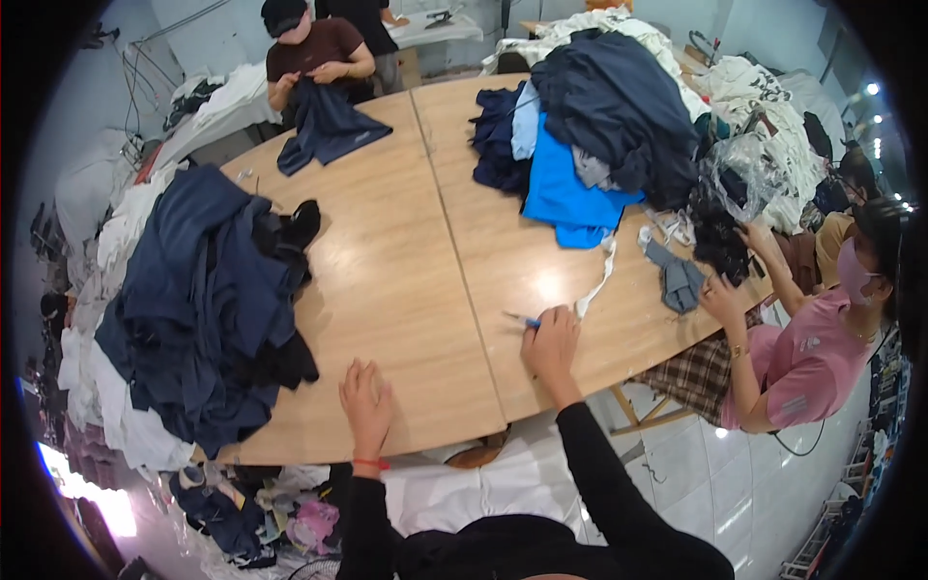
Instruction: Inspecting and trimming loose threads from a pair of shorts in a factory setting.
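**Right hand on a small blue tool, left hand flat on the counter**

The right hand [551,340] rests on the wooden counter [406,290] near its front edge, fingers curled over a small blue-handled tool [519,318] whose tip sticks out to the left of the knuckles. What kind of tool it is cannot be told at this size. Just beside the hand, a white strip [599,280] of fabric runs up the counter toward a bright blue cloth [565,193].

The left hand [365,401] lies released, palm down, fingers spread, on bare wood at the counter's near edge. It holds nothing. A red band sits at its wrist, above a black sleeve.

To the left of that hand a navy pile [198,300] of garments covers the counter's left end, with white cloth hanging under it. At the far right a dark heap [609,106] of clothes lies over the blue cloth, with white garments behind it.

A person in pink [812,358] sits at the right edge, one hand by a grey scrap [680,282], the other raised toward black fabric. Across the counter a person in a dark red shirt [314,48] holds up a navy garment [327,130].
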### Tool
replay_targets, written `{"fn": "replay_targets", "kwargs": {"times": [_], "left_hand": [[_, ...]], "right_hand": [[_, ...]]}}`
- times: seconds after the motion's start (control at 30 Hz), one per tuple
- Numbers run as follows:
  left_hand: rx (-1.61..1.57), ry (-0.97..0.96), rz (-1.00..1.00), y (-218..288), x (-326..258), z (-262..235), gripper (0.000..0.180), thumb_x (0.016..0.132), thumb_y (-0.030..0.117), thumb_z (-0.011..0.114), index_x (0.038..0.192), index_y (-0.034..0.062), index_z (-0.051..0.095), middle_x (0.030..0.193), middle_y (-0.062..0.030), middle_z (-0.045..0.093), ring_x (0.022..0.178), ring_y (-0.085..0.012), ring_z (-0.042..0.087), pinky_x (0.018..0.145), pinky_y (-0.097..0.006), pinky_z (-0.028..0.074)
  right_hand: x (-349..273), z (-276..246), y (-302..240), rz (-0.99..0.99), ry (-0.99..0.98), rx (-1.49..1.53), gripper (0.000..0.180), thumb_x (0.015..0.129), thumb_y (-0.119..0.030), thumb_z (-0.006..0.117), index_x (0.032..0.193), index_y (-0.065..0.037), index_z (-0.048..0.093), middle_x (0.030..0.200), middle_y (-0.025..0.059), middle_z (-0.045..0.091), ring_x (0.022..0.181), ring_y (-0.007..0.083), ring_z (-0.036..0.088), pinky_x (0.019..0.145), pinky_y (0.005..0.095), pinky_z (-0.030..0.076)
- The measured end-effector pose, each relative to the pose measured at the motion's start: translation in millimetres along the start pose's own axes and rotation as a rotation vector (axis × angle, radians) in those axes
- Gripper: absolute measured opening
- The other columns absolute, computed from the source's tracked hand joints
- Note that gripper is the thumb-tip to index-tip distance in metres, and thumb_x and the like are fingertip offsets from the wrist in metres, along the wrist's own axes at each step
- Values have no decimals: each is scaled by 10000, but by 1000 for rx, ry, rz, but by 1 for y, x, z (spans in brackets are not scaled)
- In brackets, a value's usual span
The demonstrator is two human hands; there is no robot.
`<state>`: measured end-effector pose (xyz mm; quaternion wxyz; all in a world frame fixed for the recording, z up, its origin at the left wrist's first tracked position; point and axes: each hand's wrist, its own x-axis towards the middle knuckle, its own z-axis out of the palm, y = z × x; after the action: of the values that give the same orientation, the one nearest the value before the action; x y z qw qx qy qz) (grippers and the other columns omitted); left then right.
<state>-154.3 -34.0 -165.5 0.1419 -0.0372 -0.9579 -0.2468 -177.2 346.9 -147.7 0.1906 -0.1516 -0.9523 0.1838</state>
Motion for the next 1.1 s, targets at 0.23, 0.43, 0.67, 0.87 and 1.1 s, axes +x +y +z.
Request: {"fn": "replay_targets", "kwargs": {"times": [0.23, 0.43, 0.67, 0.87, 1.1], "left_hand": [[-335, -136, 282, 134, 160, 17, 316, 938, 161, 771, 1227, 40, 737, 1492, -273, 570, 1451, -465, 474, 1212, -527, 391], [-91, -63, 878, 282, 312, 77, 299, 902, 218, 781, 1148, 51, 748, 1617, -216, 476, 1564, -418, 348, 1254, -535, 327], [291, -46, 1175, 378, 404, 141, 206, 805, 262, 841, 900, 92, 774, 1749, -131, 335, 1633, -305, 256, 1296, -523, 255], [258, -154, 986, 403, 448, 184, 237, 929, 303, 755, 1097, 152, 824, 1716, -37, 410, 1651, -303, 203, 1291, -619, 248], [420, 73, 1142, 404, 439, 198, 176, 906, 155, 662, 927, 141, 837, 1071, -90, 808, 1378, -302, 612, 1213, -609, 359]], "right_hand": [[9, 2, -2, 43, 68, 75, 395, 918, -279, 724, 1000, 102, 663, 1639, 382, 343, 1557, 518, 283, 1197, 607, 282], [22, 13, 10, 72, 19, 15, 485, 938, -339, 710, 1127, 94, 602, 1662, 398, 297, 1565, 502, 292, 1229, 586, 262], [21, -9, 12, 104, -49, 57, 518, 972, -404, 700, 1172, 62, 594, 1671, 382, 298, 1577, 478, 289, 1234, 559, 262], [23, 1, 7, 75, -38, 28, 439, 1020, -384, 647, 1165, 27, 592, 1662, 376, 323, 1587, 461, 280, 1233, 549, 250], [23, 7, 3, 96, -46, -79, 442, 1050, -416, 583, 1162, 9, 621, 1681, 338, 334, 1587, 455, 292, 1216, 560, 282]]}}
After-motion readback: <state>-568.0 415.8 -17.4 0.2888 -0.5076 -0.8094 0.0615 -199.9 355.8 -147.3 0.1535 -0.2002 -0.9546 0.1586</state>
